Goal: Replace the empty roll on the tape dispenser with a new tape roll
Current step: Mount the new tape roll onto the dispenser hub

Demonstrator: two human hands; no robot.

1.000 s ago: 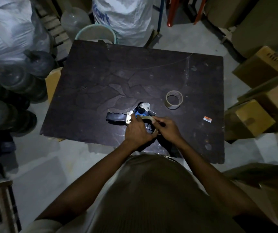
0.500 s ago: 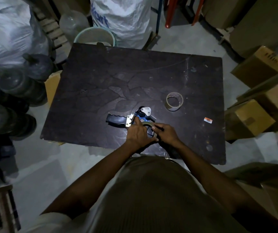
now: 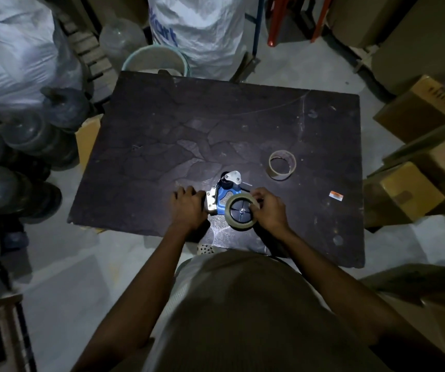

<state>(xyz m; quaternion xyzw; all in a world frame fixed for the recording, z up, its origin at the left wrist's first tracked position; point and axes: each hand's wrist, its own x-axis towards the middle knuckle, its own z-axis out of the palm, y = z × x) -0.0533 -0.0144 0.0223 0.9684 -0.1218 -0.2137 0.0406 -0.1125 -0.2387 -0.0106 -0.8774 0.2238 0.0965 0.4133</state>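
Lettering "ort" in blue on white sack point(image 3: 197, 36) beyond far edge of dark board point(image 3: 162, 124); small orange-and-white label point(image 3: 336, 196) near right edge, print too small to read. Tape dispenser point(image 3: 222, 194) lying near front edge, new tape roll point(image 3: 241, 212) seated on its black hub. Left hand point(image 3: 187, 208) closed over handle; right hand point(image 3: 268, 208) pinching roll's rim. Empty roll point(image 3: 282, 165) standing apart, further back and right. Wide bare board left and behind; cardboard boxes point(image 3: 404, 194) crowding right.
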